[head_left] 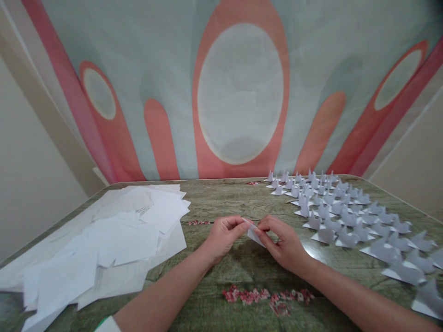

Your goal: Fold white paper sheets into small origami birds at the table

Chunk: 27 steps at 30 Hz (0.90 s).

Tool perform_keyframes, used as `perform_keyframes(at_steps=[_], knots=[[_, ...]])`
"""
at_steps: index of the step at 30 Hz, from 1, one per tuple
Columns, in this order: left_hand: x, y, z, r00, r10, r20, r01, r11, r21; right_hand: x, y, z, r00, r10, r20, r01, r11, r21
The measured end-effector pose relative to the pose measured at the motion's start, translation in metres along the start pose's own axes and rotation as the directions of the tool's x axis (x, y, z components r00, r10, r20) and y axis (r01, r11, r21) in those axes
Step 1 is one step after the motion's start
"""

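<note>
Between my two hands, above the middle of the table, is a small folded piece of white paper (255,236). My left hand (226,234) pinches its upper left end between thumb and fingers. On the opposite side my right hand (281,240) grips the paper's edge, also with thumb and fingertips. The paper is tilted, with a pointed corner hanging down toward the right. Parts of it are hidden behind my fingers, so its full shape cannot be made out.
Loose white paper sheets (128,240) lie in an overlapping pile on the left. Many folded white paper figures (348,216) stand in rows on the right. The wood-patterned tabletop (214,198) bears pink flower prints (247,295). Behind it hangs a patterned cloth (242,92).
</note>
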<state>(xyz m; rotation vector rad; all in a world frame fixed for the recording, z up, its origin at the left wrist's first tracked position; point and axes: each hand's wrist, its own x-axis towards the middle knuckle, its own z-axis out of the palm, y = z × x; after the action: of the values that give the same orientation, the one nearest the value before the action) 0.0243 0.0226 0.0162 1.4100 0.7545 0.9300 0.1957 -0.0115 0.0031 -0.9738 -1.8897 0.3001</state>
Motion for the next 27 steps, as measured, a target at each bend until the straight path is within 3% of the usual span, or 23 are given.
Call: perform_keyframes(at_steps=[8, 16, 27], knots=[[0.0023, -0.0049, 0.0018, 0.993, -0.065, -0.095, 0.059, 0.996, -0.072, -0.0035, 0.0067, 0.0027, 1.0, 0.016, -0.01, -0.016, 1.0, -0.01], [0.0014, -0.0054, 0.0032, 0.994, 0.036, -0.102, -0.049, 0.991, -0.124, -0.0035, 0.0029, 0.0032, 0.999, 0.018, 0.041, -0.018, 1.0, 0.006], [0.0021, -0.0099, 0.0012, 0.991, -0.106, -0.081, 0.1, 0.993, -0.065, 0.0005, -0.0007, 0.0012, 0.94, 0.265, 0.214, -0.29, 0.952, 0.098]])
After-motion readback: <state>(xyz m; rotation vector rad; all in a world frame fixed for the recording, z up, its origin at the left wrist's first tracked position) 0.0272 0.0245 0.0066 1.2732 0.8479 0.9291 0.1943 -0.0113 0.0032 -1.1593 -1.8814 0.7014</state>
